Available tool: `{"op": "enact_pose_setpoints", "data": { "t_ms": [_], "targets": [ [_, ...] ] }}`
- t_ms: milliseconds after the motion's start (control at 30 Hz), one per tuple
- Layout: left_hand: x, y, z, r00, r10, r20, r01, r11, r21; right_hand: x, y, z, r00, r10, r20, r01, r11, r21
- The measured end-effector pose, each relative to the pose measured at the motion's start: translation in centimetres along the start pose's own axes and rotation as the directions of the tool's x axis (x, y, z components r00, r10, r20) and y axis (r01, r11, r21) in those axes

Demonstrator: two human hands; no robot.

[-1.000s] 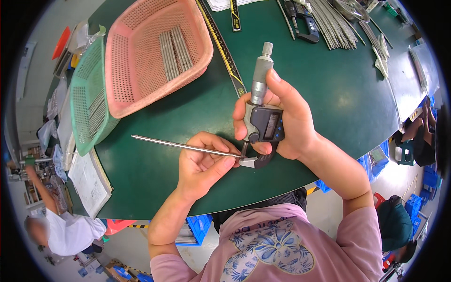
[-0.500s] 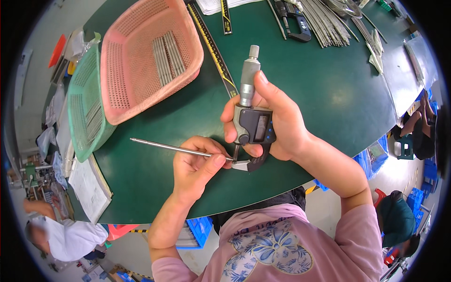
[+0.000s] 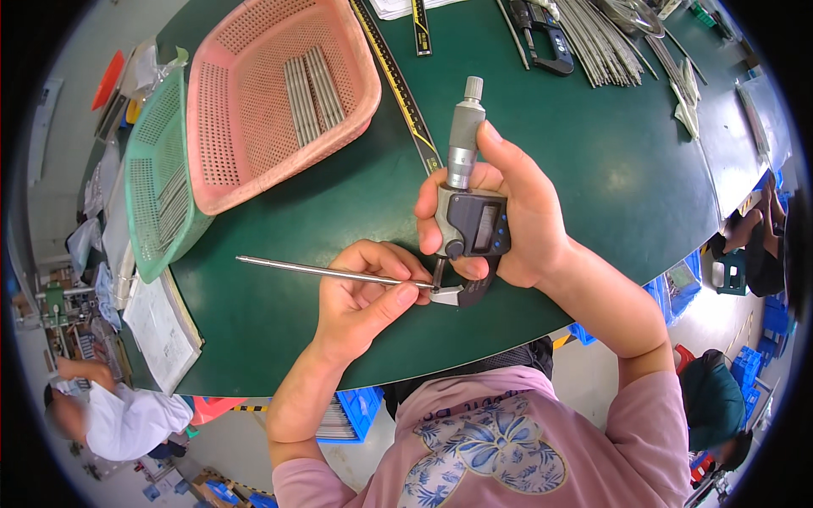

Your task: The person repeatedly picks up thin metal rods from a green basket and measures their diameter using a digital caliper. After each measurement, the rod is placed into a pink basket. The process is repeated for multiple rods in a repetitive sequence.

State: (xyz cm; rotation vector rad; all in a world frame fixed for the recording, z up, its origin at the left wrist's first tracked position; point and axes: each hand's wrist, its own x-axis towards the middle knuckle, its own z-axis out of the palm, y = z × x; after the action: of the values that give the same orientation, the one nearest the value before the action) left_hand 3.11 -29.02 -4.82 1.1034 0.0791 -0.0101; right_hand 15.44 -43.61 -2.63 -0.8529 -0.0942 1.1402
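Tabletop (image 3: 627,169): dark green, rounded near edge.
Upper left: pink basket (image 3: 262,51) with metal rods inside; green basket (image 3: 152,186) touching its left side.
Centre: long black ruler (image 3: 398,85) just beside the pink basket.
Far edge: bundle of thin rods (image 3: 597,46), digital caliper (image 3: 542,25).
Left edge: open notebook (image 3: 161,326).

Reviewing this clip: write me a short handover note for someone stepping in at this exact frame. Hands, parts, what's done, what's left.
Left hand: pinches a thin metal rod, its right end in the measuring gap.
Right hand: grips the digital micrometer, thumb by the thimble.
Parts: pink basket holds a few rods; green basket beside it holds more; a loose bundle of rods lies at the far edge of the green table.
Done: rod seated in the micrometer.
Left: likely read the display, then put the rod in a basket; which basket cannot be told.
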Motion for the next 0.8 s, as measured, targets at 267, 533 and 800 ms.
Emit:
{"op": "enact_pose_setpoints", "data": {
  "t_ms": [267,533,800],
  "targets": [
    [0.0,0.0,0.1,1.0,-0.004,-0.006,0.004,1.0,0.01,-0.2,-0.1,0.2,1.0,-0.008,0.009,0.008,1.0,-0.003],
    [0.1,0.1,-0.1,1.0,-0.004,-0.006,0.004,1.0,0.013,0.0,0.1,0.1,0.998,-0.024,0.05,0.024,1.0,0.011],
    [-0.2,1.1,-0.2,0.977,0.084,-0.196,-0.07,0.994,0.078,-0.3,-0.4,0.1,0.997,0.011,0.082,-0.017,0.997,0.078]
  ]
}}
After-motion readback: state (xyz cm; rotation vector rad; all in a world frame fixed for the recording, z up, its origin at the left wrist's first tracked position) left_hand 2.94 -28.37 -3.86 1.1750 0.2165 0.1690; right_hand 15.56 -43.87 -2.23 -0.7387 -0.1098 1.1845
